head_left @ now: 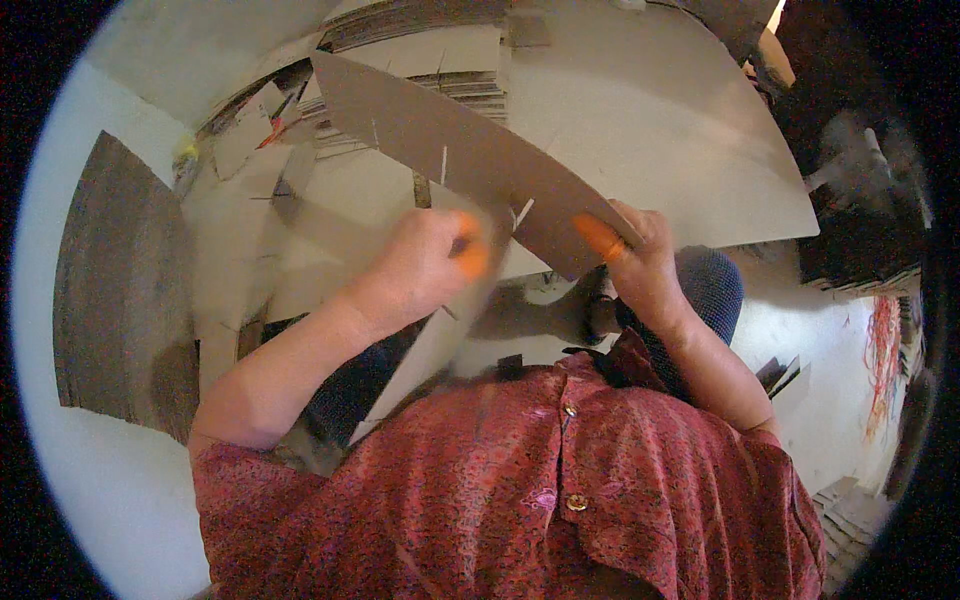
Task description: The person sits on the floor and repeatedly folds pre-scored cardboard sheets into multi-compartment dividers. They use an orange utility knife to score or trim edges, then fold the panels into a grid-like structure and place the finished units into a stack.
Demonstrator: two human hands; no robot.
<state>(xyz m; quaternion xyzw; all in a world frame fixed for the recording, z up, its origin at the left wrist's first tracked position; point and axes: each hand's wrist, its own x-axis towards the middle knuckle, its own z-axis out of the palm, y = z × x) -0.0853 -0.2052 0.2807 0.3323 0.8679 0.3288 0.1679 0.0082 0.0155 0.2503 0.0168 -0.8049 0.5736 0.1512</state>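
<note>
My right hand [640,245] grips the lower right end of a long brown cardboard strip [480,160], its orange-covered thumb lying on the flat face. The strip slants up to the left above the table and has narrow slots cut into its lower edge. Close below the strip, my left hand [435,255] is closed, with orange covering on its fingers. Blur around its fingertips hides what they hold, if anything.
Stacked cardboard pieces [470,75] lie at the back of the table. A large pale board [660,120] spreads to the right. One brown corrugated sheet [120,290] stands at far left. Orange-red strands [882,350] hang at the right, near a cardboard pile [850,515].
</note>
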